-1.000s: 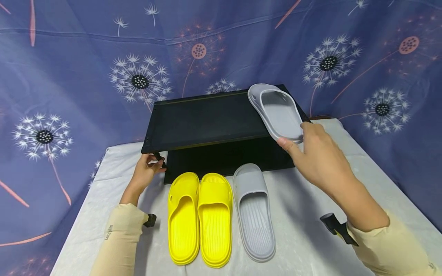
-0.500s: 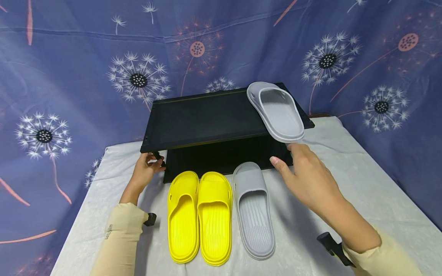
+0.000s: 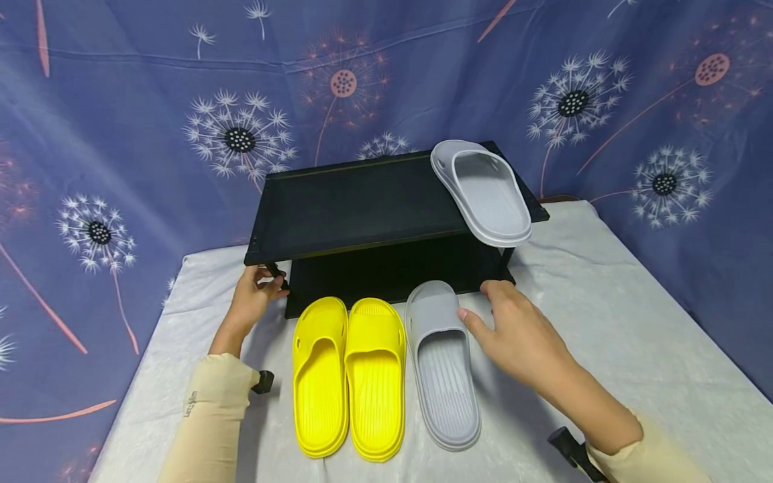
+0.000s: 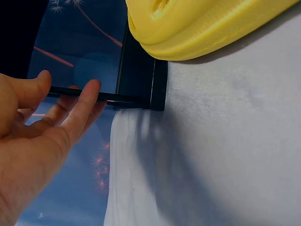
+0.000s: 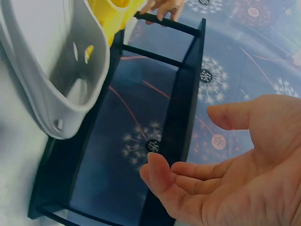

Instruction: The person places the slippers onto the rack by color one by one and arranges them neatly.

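Observation:
A two-tier black shoe rack [image 3: 356, 208] stands at the back of the table. My left hand [image 3: 247, 302] holds its left upright; in the left wrist view the thumb and fingers [image 4: 87, 101] close around a thin black bar. One grey slipper [image 3: 495, 204] lies on the right end of the top tier, toe toward the back. Its match, another grey slipper [image 3: 448, 382], is on the table before the rack. Close to that slipper's right side is my right hand [image 3: 528, 339], thumb and fingers spread apart and holding nothing, as the right wrist view shows.
Left of the grey slipper on the table lie two yellow slippers, the left one [image 3: 320, 396] and the right one [image 3: 376, 402], side by side. A white cloth [image 3: 604, 322] covers the table. Behind hangs a blue dandelion-print curtain [image 3: 423, 67].
My right hand has let go of the grey slipper on the top tier and moved down toward the one on the table. The left hand stays on the rack.

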Motion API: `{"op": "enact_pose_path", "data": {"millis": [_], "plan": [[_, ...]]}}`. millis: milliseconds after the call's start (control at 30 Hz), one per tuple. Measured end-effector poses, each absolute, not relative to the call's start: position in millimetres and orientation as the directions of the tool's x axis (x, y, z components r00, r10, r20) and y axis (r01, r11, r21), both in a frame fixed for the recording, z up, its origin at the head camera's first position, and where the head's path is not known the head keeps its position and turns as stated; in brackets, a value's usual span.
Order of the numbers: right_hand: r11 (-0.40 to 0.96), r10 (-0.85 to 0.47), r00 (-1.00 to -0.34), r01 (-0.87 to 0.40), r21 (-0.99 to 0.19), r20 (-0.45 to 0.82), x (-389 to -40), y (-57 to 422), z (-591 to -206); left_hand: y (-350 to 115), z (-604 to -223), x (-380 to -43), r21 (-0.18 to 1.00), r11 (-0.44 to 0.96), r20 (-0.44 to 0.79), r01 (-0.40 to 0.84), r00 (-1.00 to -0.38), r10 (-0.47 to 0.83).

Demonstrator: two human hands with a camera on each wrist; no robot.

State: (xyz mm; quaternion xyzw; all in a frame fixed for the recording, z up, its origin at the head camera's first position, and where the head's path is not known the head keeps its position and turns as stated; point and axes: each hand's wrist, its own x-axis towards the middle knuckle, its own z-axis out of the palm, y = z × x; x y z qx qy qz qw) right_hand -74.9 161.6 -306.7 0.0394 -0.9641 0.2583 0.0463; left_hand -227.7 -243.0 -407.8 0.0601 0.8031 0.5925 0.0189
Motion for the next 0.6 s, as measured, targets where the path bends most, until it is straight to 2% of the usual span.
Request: {"op": "enact_pose_path", "data": {"millis": [600], "plan": [[0.903,-0.064,-0.998,-0.051,-0.426,-0.016,-68.8,154.7,-328.0,-243.1,-409.8,-226.3,0.960,0.268,0.053,0.080,-0.993,0.108]]}}
